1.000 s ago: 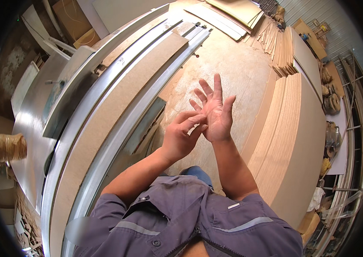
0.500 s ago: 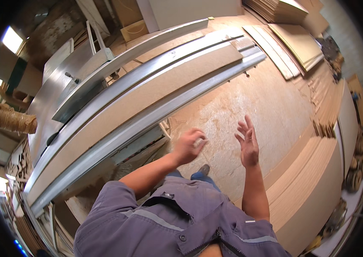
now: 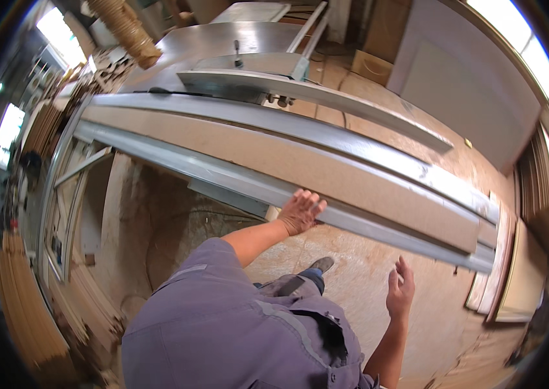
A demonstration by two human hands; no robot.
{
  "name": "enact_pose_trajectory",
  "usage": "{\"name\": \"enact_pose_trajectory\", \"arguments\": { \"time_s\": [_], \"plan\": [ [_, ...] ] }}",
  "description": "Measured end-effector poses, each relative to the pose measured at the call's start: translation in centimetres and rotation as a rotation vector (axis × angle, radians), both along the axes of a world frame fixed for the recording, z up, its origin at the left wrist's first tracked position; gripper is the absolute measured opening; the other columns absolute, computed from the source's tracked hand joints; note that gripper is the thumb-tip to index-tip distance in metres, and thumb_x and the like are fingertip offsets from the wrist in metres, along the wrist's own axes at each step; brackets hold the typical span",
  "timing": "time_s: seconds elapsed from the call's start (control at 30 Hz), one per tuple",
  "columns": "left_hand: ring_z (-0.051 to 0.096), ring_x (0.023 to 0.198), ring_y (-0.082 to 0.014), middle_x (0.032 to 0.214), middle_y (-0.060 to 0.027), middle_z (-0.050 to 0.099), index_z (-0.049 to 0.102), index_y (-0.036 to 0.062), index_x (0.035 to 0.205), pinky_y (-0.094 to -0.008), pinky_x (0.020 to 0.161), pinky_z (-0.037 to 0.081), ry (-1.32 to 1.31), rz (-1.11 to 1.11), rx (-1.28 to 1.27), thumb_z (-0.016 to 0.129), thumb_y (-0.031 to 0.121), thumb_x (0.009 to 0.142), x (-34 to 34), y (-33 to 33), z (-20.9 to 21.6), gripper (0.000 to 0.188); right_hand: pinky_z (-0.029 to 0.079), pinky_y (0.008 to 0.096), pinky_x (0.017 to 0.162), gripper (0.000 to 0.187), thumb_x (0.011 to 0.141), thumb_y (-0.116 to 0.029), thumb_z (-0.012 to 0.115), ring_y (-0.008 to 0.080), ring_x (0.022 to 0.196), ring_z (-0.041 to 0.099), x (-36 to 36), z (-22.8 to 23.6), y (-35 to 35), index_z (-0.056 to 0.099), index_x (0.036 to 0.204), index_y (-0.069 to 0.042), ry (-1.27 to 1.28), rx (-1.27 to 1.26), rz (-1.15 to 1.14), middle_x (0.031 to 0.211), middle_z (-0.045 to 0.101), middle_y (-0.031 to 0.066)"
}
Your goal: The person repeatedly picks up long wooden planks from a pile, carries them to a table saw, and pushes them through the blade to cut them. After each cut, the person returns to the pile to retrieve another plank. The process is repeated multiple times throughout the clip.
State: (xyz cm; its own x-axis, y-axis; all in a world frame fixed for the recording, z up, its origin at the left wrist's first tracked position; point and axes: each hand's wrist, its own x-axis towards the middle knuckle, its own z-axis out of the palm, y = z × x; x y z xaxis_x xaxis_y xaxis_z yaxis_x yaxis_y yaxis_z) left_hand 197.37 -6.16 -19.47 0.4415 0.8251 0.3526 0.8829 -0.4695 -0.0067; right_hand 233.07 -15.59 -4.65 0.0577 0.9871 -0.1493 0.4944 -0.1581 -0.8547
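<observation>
My left hand rests over the near metal rail of a long sliding saw table, fingers stretched out toward the board. On that table lies a long, narrow brown board, running nearly its full length. My right hand hangs in the air above the floor, right of my body. Its fingers are extended and nothing is in it. Behind the board stretches a second metal rail, and beyond it a long straight metal fence.
A ribbed dust hose comes down at the far left, near the steel saw table. Stacked boards stand at the left. Flat panels lie on the right. A large pale panel leans at the back right.
My view and body have turned left toward the saw table. My left hand, curled in the air before, now lies on the near rail. The right hand stays raised and free.
</observation>
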Motion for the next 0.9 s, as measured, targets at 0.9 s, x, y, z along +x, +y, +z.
{"name": "enact_pose_trajectory", "arguments": {
  "time_s": [0.9],
  "plan": [
    [0.048,0.121,-0.0342,0.125,-0.0128,0.053,0.063,0.0132,0.113,-0.0492,0.108,0.037,-0.493,0.057,-0.149,0.076,0.037,0.079,42.1,3.6,1.4,0.043,0.03,0.052,0.115,0.099,0.068,-0.049,0.086,0.0442,0.138,0.037,22.3,-5.9,27.2,0.045,0.144,-0.003,-0.645,0.318,0.978,0.148,0.038,0.0285]
  ]
}}
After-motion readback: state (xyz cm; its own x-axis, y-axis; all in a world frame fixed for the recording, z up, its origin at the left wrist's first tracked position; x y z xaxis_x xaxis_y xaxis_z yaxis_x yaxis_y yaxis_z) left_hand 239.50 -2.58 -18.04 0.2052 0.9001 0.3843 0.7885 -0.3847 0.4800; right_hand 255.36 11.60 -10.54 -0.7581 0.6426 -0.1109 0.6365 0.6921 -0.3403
